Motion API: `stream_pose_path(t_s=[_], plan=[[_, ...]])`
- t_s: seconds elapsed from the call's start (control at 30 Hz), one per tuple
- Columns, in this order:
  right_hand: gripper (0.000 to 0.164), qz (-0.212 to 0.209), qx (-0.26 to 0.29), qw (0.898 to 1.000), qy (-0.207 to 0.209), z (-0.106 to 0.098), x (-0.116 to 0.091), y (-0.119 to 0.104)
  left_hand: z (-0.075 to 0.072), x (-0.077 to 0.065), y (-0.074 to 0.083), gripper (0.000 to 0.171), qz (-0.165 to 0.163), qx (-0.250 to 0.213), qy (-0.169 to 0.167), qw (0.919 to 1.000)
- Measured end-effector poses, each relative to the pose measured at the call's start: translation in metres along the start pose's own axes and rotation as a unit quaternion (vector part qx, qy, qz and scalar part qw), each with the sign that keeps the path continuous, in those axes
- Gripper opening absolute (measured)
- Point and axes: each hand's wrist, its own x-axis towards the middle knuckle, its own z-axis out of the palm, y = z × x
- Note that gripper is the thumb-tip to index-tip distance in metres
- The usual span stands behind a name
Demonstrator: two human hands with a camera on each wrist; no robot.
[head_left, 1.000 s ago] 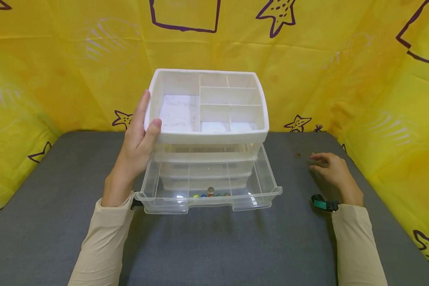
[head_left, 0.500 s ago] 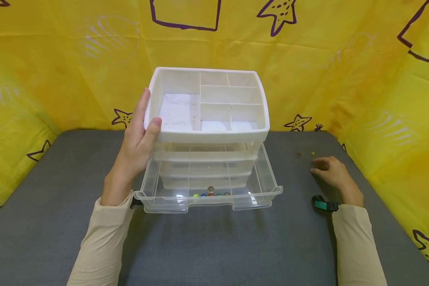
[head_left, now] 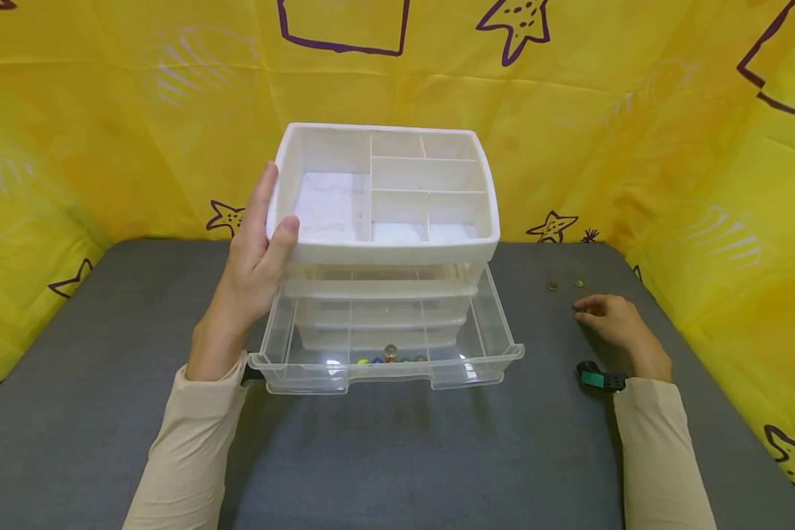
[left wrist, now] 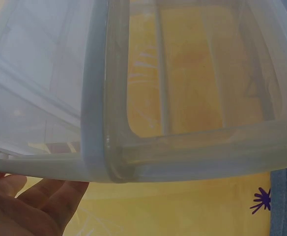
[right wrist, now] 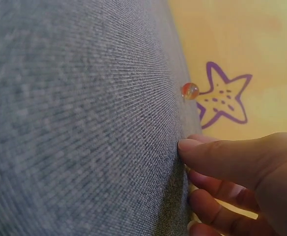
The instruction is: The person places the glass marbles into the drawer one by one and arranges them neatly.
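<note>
A white plastic drawer organizer stands mid-table, its divided top tray facing me. My left hand grips its upper left edge, thumb over the front rim and fingers along the side; the left wrist view shows the fingers under that edge. A clear drawer is pulled out at the bottom, with several colored marbles near its front. On the right, my right hand is low at the table, thumb and index fingertips close together; I cannot tell whether anything is between them. Beyond the fingertips lie an orange-brown marble and a greenish marble.
The table has a dark grey cloth surface. Yellow fabric with purple star drawings surrounds it at the back and both sides. The open drawer juts toward me, between the two forearms.
My right hand has drawn back slightly toward me from the greenish marble, which now shows fully, and the thumb and index fingertips have come closer together. The left hand and organizer stay put.
</note>
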Motion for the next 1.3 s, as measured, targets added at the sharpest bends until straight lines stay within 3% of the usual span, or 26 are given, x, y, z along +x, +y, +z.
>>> stream_pose_path(t_s=[0.57,0.93,1.3], plan=[[0.046,0.009,0.024,1.000,-0.001,-0.001,-0.001,-0.009,0.000,0.000,0.001,0.063,-0.006,-0.001,-0.004,1.0000],[0.038,-0.036,0.040,0.998,0.030,-0.010,-0.001,-0.025,0.000,0.000,0.001,0.064,-0.004,-0.002,-0.002,1.0000],[0.038,-0.038,0.044,0.998,0.033,-0.019,-0.004,-0.041,0.000,-0.001,0.000,0.063,0.000,0.006,0.002,1.0000]])
